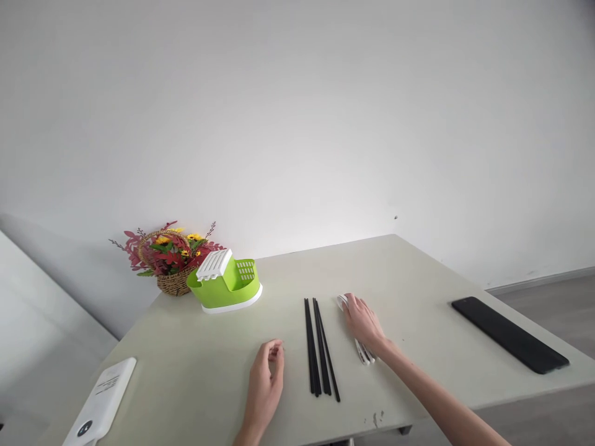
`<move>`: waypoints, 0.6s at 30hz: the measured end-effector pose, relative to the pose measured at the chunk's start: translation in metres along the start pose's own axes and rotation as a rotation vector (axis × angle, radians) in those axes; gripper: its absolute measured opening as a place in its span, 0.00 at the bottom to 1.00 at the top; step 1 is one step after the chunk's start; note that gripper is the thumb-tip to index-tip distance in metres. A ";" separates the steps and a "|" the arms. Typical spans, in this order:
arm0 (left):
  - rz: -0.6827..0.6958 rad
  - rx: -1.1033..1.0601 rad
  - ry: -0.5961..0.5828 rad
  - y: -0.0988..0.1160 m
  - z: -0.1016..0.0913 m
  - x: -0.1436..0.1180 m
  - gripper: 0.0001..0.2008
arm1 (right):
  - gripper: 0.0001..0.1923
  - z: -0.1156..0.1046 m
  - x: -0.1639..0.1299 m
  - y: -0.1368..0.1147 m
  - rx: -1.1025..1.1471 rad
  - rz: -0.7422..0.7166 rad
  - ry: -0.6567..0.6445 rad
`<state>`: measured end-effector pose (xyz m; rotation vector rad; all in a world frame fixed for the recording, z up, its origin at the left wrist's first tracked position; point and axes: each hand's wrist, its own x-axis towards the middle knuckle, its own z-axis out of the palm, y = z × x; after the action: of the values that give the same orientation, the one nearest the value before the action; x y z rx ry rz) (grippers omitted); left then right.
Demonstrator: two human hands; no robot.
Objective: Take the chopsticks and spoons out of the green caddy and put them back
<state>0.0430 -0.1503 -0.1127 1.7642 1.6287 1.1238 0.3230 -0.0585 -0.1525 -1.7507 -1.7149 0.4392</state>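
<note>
My right hand (365, 322) lies flat on a bundle of white utensils (364, 354) on the pale table (409, 272); whether its fingers grip them I cannot tell. Just left of it, several black chopsticks (318, 347) lie side by side, pointing away from me. My left hand (266, 381) rests on the table left of the chopsticks, fingers loosely curled, holding nothing. A green cutlery holder (227, 286) with a white slotted insert stands farther back on the left.
A wicker basket of red and yellow flowers (168, 257) stands behind the green holder at the table's back left corner. A white device (103, 399) lies at the front left edge. A long black flat object (509, 333) lies near the right edge.
</note>
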 end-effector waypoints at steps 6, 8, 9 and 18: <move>-0.017 -0.018 -0.010 0.000 0.000 0.000 0.20 | 0.15 0.005 0.001 -0.002 -0.142 0.012 -0.004; -0.023 -0.021 -0.014 0.001 0.000 -0.001 0.20 | 0.15 0.006 0.000 -0.002 -0.164 0.020 -0.004; -0.023 -0.020 -0.014 0.001 0.001 -0.001 0.20 | 0.16 0.005 0.000 -0.002 -0.171 0.024 -0.002; 0.004 -0.018 0.000 -0.002 0.001 0.001 0.20 | 0.18 -0.004 -0.002 0.002 -0.086 0.066 -0.006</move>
<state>0.0426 -0.1485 -0.1143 1.7568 1.6106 1.1375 0.3271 -0.0617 -0.1512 -1.8738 -1.7069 0.4050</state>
